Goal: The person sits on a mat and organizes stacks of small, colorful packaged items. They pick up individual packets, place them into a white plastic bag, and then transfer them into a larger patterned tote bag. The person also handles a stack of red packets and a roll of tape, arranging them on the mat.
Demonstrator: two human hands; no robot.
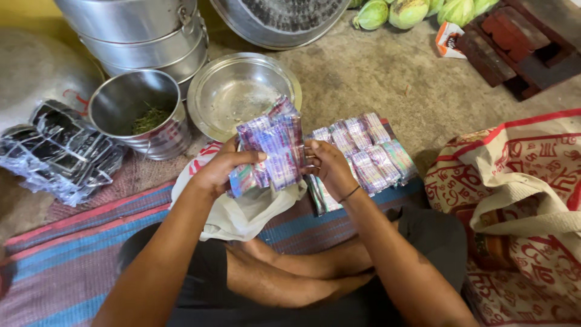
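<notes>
My left hand grips a stack of small shiny purple-and-pink sachets, held upright in front of me. My right hand pinches the right edge of the same stack with its fingertips. Behind my right hand, more rows of the same sachets lie spread on the floor. A white plastic bag lies under my hands, on the striped mat. My crossed legs fill the bottom of the view.
A steel pot with green leaves and a shallow steel bowl stand ahead. Stacked metal vessels are at the back left, dark plastic-wrapped packets left, a red-and-cream printed bag right, green vegetables far back.
</notes>
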